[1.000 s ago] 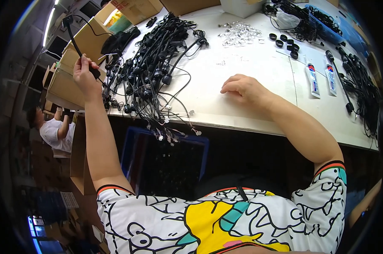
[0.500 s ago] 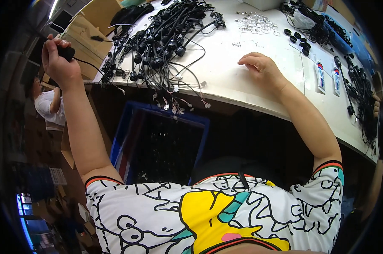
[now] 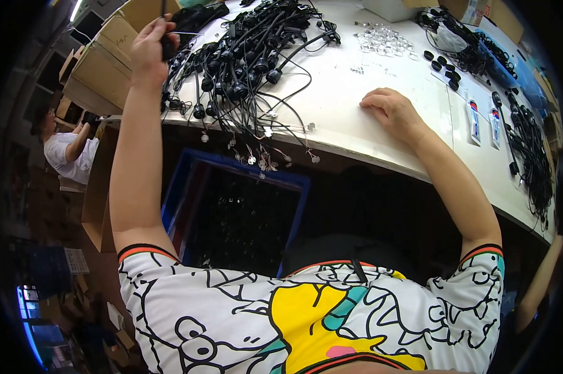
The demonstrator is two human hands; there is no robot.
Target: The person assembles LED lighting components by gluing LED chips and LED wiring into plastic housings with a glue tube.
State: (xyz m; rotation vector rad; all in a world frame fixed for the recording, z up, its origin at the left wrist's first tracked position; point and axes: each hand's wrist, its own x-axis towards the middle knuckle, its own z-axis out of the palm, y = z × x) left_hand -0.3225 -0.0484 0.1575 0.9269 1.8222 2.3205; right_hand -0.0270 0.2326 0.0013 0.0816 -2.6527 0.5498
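My left hand (image 3: pixel 152 53) is raised at the far left, beside the cable pile. Its fingers are closed round a black corded part (image 3: pixel 167 47); a thick black stem rises above the fist, and the fingers partly hide it. My right hand (image 3: pixel 393 112) rests on the white table (image 3: pixel 344 103), fingers loosely curled together, and nothing shows in it. Between the hands lies a large tangled pile of black cables (image 3: pixel 244 59) with round black heads. Their thin wires, ending in small whitish tips (image 3: pixel 266 163), hang over the table's front edge.
Small clear parts (image 3: pixel 386 40), black rings (image 3: pixel 442 65) and two tubes (image 3: pixel 474 121) lie to the right, with more black cables (image 3: pixel 534 156) beyond. A blue crate (image 3: pixel 302 206) stands below the table edge. Cardboard boxes (image 3: pixel 104 65) and a seated person (image 3: pixel 70 149) are at left.
My left hand has moved right and up, toward the pile, with the black corded part in it. My right hand's fingers have curled closer together, and it sits slightly lower in view.
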